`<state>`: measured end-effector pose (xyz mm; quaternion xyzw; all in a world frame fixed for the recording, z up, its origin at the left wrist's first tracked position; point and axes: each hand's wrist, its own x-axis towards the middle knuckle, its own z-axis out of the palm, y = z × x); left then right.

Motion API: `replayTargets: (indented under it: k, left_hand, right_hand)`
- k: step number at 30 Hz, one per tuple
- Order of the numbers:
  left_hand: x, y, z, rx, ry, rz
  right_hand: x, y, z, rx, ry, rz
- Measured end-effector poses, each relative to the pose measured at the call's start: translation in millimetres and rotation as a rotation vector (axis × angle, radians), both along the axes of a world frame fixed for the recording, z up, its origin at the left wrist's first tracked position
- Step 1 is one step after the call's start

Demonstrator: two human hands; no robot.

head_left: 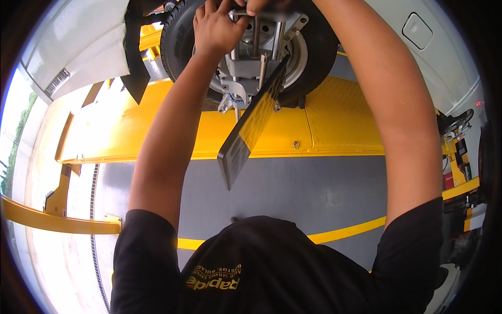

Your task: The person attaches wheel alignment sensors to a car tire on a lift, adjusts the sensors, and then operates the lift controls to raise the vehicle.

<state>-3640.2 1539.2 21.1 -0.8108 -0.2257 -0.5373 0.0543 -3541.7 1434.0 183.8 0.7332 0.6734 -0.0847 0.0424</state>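
Note:
A metal wheel clamp [246, 68] with silver rods is mounted across the face of a car wheel, over its black tyre [319, 57]. A flat dark target board [256, 115] with a patterned face sticks out from the clamp toward me, tilted. My left hand [217, 29] is closed over the clamp's upper left part, thumb against its top bar. Beside it, at the picture's top edge, my right hand [261, 5] has bent fingers on the same top bar; most of that hand is cut off or blurred.
The wheel stands on a yellow lift platform [178, 131]. White car bodywork [78, 47] flanks it at left, with more white panels [418, 68] at right. A yellow rail [63, 222] runs at lower left. Grey floor [314, 183] with a yellow line lies below me; equipment crowds the far right.

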Motion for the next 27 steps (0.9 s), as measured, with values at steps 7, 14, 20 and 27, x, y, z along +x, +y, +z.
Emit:
replayTargets:
  k: [7,14,20,27]
  left_hand:
    - [-5,-4,3,-0.047,0.016,0.017]
    - [-2,-15,7,-0.055,0.041,0.022]
    - [-14,-6,7,-0.074,0.095,0.042]
    - [-9,-19,7,-0.110,0.092,0.029]
  right_hand:
    - [-5,-9,23,-0.129,0.100,-0.077]
    - [-15,-8,32,-0.218,-0.085,0.018]
    - [-39,-30,32,-0.072,-0.212,0.117]
    - [-7,-10,11,0.015,0.039,-0.148]
